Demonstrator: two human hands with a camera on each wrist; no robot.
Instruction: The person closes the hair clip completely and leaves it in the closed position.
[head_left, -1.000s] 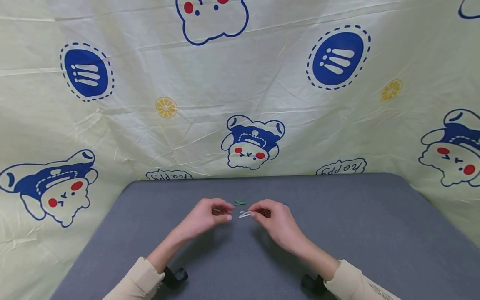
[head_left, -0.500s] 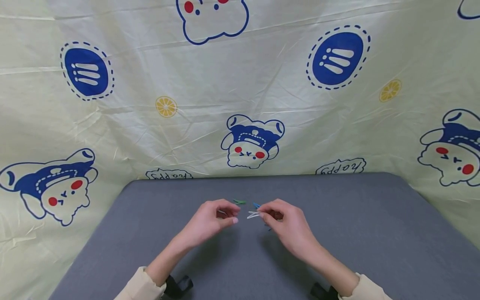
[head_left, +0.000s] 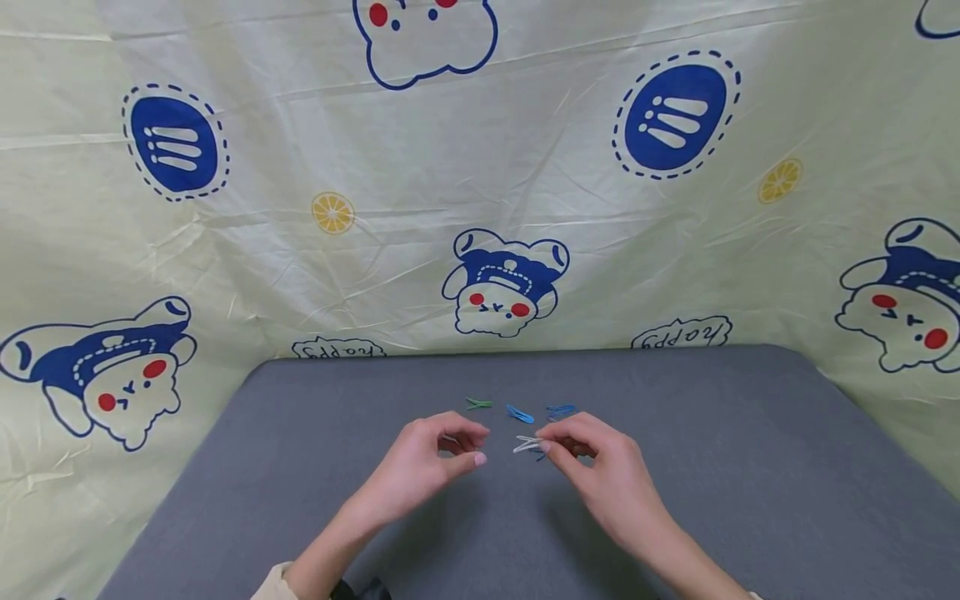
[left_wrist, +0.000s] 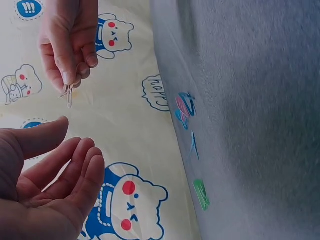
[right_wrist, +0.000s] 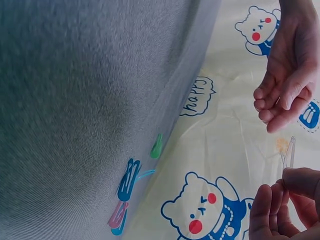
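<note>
My right hand [head_left: 611, 483] pinches a white hair clip [head_left: 527, 444] between thumb and fingertips, its two arms spread in a narrow V toward the left. The left wrist view shows the clip [left_wrist: 69, 99] hanging from those fingertips, above the table. Facing it across a small gap, my left hand [head_left: 423, 467] has relaxed fingers, with thumb and fingertips apart and nothing between them. Beyond the hands, a green hair clip [head_left: 478, 403] and a light blue one [head_left: 520, 414] lie on the table.
More blue clips [head_left: 561, 410] lie behind the right hand, partly hidden in the head view. A pink clip [right_wrist: 118, 215] shows among them in the right wrist view. The grey table [head_left: 315, 417] ends at a printed curtain [head_left: 405, 283].
My right hand has moved right and closer to me with the white clip, uncovering the blue clips. My left hand has shifted slightly right and closer too, its fingers spreading a little.
</note>
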